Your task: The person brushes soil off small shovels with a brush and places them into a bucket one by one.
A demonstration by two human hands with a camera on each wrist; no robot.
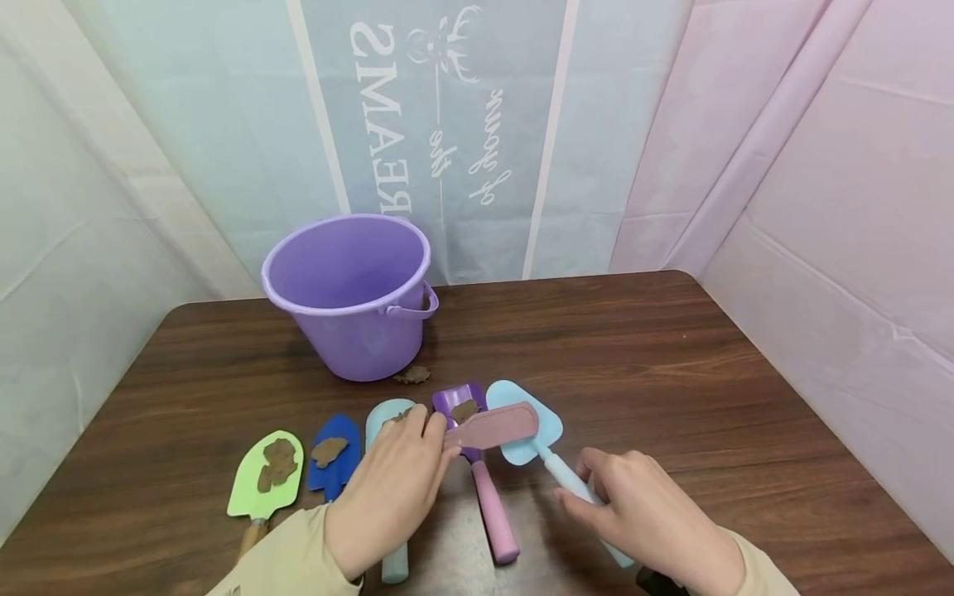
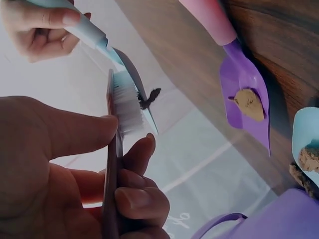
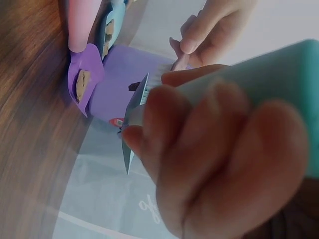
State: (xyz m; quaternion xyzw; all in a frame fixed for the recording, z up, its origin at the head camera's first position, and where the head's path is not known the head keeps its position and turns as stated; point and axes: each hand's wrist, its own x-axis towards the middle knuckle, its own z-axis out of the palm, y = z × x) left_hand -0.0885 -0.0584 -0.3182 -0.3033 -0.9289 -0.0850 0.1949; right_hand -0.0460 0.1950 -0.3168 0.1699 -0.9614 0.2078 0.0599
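My left hand (image 1: 389, 490) grips the handle of a brush (image 1: 498, 425) with a brownish-pink back and white bristles (image 2: 127, 102). Those bristles touch the blade of a light blue toy shovel (image 1: 550, 427), which is tilted in the left wrist view. My right hand (image 1: 656, 507) holds that shovel by its pale handle. A small dark clump (image 2: 149, 98) shows at the blade's edge. Under the brush head lies a purple shovel (image 1: 441, 401) with a pink handle, a brown piece (image 1: 465, 411) in its scoop.
A purple bucket (image 1: 365, 339) stands at the back left, a brown piece (image 1: 413, 375) beside its base. To the left lie a green trowel (image 1: 246, 488) and a dark blue shovel (image 1: 343, 427), both bearing brown pieces. Another light blue shovel (image 1: 378, 414) is partly under my left hand.
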